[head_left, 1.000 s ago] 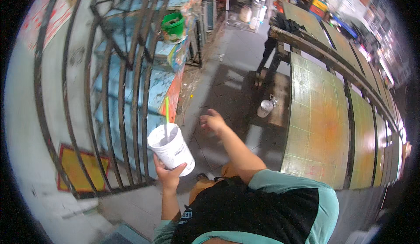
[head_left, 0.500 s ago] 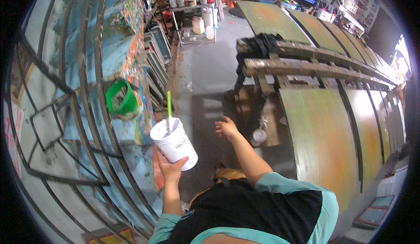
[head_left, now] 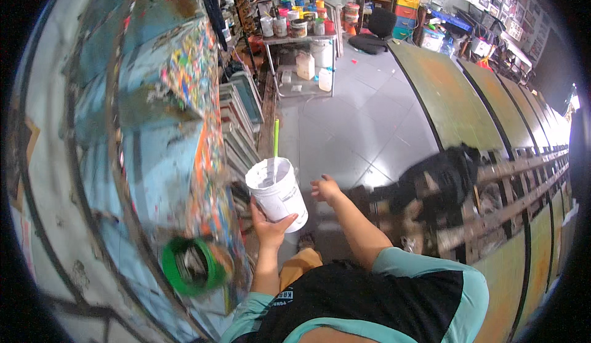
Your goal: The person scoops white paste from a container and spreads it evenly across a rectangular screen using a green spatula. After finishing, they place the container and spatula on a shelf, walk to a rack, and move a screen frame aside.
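My left hand [head_left: 274,223] is wrapped round the lower side of a white plastic bucket [head_left: 280,201], which tilts slightly. From the bucket's mouth rises a bright green stick [head_left: 276,135], its lower part pale against the inner wall; the contents are hard to make out. My right hand [head_left: 326,189] hovers just right of the bucket, apart from it, fingers loosely bent and nothing visible in them.
Left, a paint-spattered blue table [head_left: 160,186] carries a green bucket [head_left: 212,275]; framed screens [head_left: 237,137] lean beside it. Ahead stands a metal table [head_left: 305,37] of paint pots, near a black chair [head_left: 375,32]. Long greenish panels [head_left: 443,91] and wooden beams [head_left: 511,211] line the right.
I have moved forward along the aisle: the paint-pot table is nearer, and the green bucket has slid lower in view. My left hand still carries the white bucket.
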`<act>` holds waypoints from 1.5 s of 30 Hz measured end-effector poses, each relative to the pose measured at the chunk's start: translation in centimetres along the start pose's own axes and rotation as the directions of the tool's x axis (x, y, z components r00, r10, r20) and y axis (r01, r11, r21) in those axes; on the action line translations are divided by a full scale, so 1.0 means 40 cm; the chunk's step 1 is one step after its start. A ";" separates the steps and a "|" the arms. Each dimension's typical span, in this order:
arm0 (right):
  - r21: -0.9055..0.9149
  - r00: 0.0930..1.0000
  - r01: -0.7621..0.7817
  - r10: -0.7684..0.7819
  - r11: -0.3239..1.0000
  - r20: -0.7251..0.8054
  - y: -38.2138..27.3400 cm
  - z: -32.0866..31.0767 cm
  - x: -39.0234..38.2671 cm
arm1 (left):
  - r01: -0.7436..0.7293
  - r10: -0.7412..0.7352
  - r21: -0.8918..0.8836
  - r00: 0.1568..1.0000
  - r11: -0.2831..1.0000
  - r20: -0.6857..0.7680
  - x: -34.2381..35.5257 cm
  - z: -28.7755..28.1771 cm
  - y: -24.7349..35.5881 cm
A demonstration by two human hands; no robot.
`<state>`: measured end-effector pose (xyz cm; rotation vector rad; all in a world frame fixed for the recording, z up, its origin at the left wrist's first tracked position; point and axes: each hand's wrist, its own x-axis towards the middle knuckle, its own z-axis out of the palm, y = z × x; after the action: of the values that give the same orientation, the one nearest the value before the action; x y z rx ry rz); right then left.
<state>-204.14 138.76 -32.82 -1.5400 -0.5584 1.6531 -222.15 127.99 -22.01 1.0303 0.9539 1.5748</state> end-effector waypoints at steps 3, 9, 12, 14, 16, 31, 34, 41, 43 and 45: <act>0.028 0.999 0.019 -0.018 0.999 -0.043 -0.133 0.033 0.164 | 0.105 -0.105 0.012 0.992 0.994 0.072 0.257 0.018 -0.054; -0.020 0.985 0.145 -0.146 0.989 -0.089 -0.416 -0.069 0.303 | 0.084 -0.082 -0.009 0.985 0.996 0.152 0.639 0.151 -0.132; 0.002 0.952 0.307 -0.307 0.952 0.016 -0.544 -0.134 0.430 | 0.106 -0.105 0.006 0.973 0.994 0.205 0.822 0.237 -0.213; 0.003 0.898 0.430 -0.428 0.903 0.102 -0.643 -0.164 0.514 | 0.136 -0.132 -0.001 0.964 0.991 0.229 0.944 0.301 -0.269; 0.000 0.818 0.556 -0.547 0.831 0.175 -0.762 -0.166 0.604 | 0.176 -0.160 -0.047 0.958 0.983 0.238 1.083 0.392 -0.317; -0.078 0.685 0.679 -0.591 0.730 0.426 -1.495 -0.294 1.300 | 0.247 -0.208 -0.073 0.916 0.966 0.342 1.962 0.877 -0.638; -0.115 0.676 0.714 -0.638 0.691 0.369 -1.642 -0.360 1.483 | 0.238 -0.219 -0.004 0.900 0.971 0.377 2.173 0.978 -0.747; -0.085 0.668 0.728 -0.675 0.681 0.315 -1.981 -0.499 1.744 | 0.282 -0.197 -0.076 0.814 0.956 0.547 2.563 1.273 -0.856; -0.069 0.671 0.722 -0.672 0.689 0.312 -2.056 -0.544 1.811 | 0.299 -0.189 -0.104 0.799 0.948 0.571 2.647 1.348 -0.894; -0.042 0.712 0.682 -0.650 0.730 0.265 -2.098 -0.588 1.882 | 0.235 -0.196 0.006 0.797 0.972 0.572 2.720 1.405 -0.945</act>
<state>-156.58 242.68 -18.71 -1.0295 -1.2245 1.2271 -174.33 246.91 -20.81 1.2045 0.5687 1.0025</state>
